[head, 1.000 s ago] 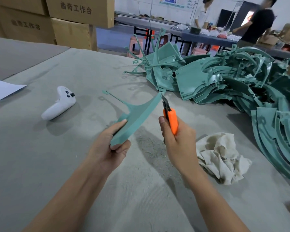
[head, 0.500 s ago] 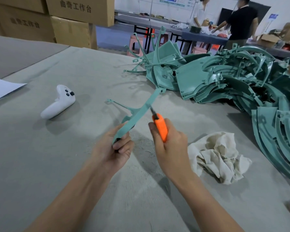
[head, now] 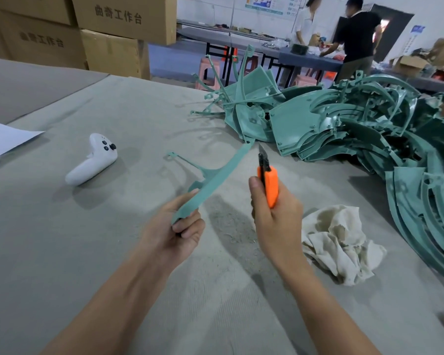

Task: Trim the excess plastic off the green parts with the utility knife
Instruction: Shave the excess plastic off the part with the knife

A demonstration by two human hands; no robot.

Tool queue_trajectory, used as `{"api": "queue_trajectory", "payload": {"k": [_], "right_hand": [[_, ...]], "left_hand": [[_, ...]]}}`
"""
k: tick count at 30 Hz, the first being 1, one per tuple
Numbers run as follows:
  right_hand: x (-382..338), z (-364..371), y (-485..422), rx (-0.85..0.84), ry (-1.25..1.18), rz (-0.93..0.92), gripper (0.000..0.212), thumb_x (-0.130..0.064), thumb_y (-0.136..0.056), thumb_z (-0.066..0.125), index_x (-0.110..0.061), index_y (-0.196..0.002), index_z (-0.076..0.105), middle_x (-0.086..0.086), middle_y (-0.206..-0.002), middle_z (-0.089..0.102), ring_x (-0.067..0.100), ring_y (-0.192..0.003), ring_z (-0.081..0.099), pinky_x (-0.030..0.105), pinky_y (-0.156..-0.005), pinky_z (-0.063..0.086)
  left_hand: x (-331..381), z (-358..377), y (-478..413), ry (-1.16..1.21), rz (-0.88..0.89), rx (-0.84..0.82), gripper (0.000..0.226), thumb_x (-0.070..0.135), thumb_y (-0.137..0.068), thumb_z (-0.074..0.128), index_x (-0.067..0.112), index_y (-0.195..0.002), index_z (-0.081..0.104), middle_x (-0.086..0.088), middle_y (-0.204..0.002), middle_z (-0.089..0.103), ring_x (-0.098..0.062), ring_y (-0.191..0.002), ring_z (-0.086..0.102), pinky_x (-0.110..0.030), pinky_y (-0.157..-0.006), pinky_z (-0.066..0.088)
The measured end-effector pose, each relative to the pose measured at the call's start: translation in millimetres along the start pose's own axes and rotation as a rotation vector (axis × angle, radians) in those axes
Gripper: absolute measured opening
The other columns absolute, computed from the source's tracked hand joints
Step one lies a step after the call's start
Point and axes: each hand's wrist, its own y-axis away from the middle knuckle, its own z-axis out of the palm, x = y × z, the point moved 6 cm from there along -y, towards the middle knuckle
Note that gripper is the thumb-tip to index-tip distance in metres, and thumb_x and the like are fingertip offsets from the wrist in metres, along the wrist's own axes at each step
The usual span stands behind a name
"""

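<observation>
1. Head view: green part (head: 215, 180) is held above the counter (head: 87, 252). Its near end is gripped in the left hand (head: 174, 234); its far tip is just beside the knife blade, apparently not touching.
2. Right hand (head: 274, 221) wraps the orange utility knife (head: 269, 185), blade extended and pointing up.
3. Fine shavings (head: 228, 226) lie under the hands, so some trimming looks done.
4. Pile of green parts (head: 369, 129) sits at right, thin runners showing on some. Judged: most work remains.
5. Crumpled rag (head: 338, 242) and white controller (head: 92, 160) lie nearby.
</observation>
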Motion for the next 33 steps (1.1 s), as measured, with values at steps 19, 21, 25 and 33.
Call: {"api": "queue_trajectory", "payload": {"k": [19, 21, 25, 33], "right_hand": [[-38, 42, 50, -0.488, 0.010, -0.245, 0.027, -0.045, -0.096, 0.051, -0.025, -0.079, 0.045, -0.017, -0.061, 0.036, 0.008, -0.050, 0.035, 0.028, -0.048, 0.035], [-29, 34, 46, -0.413, -0.035, -0.143, 0.032, -0.047, -0.094, 0.053, -0.020, -0.078, 0.050, -0.014, -0.056, 0.037, 0.008, -0.049, 0.037, 0.021, -0.049, 0.032], [14, -3, 22, -0.137, 0.050, 0.125, 0.034, -0.044, -0.095, 0.052, -0.018, -0.074, 0.053, -0.009, -0.052, 0.043, 0.006, -0.043, 0.038, 0.017, -0.043, 0.031], [47, -32, 12, 0.008, 0.031, 0.331, 0.031, -0.038, -0.096, 0.056, -0.017, -0.073, 0.053, -0.003, -0.058, 0.047, 0.011, -0.049, 0.041, 0.037, -0.046, 0.042]], "left_hand": [[24, -10, -7, -0.223, 0.133, 0.145, 0.030, 0.015, -0.101, 0.038, 0.013, -0.070, 0.039, 0.004, -0.029, 0.028, -0.005, -0.022, 0.022, -0.015, -0.025, 0.021], [26, -14, -8, -0.188, 0.157, 0.204, 0.032, 0.014, -0.100, 0.041, 0.016, -0.069, 0.040, 0.003, -0.033, 0.034, -0.005, -0.024, 0.023, -0.014, -0.028, 0.021], [31, -21, -8, -0.117, 0.229, 0.283, 0.021, 0.007, -0.097, 0.046, 0.016, -0.079, 0.049, 0.005, -0.047, 0.049, -0.006, -0.032, 0.038, -0.016, -0.031, 0.025], [27, -7, -3, 0.030, 0.258, 0.193, 0.016, -0.003, -0.091, 0.050, 0.007, -0.094, 0.062, -0.008, -0.084, 0.073, -0.016, -0.066, 0.068, -0.020, -0.049, 0.051]]}}
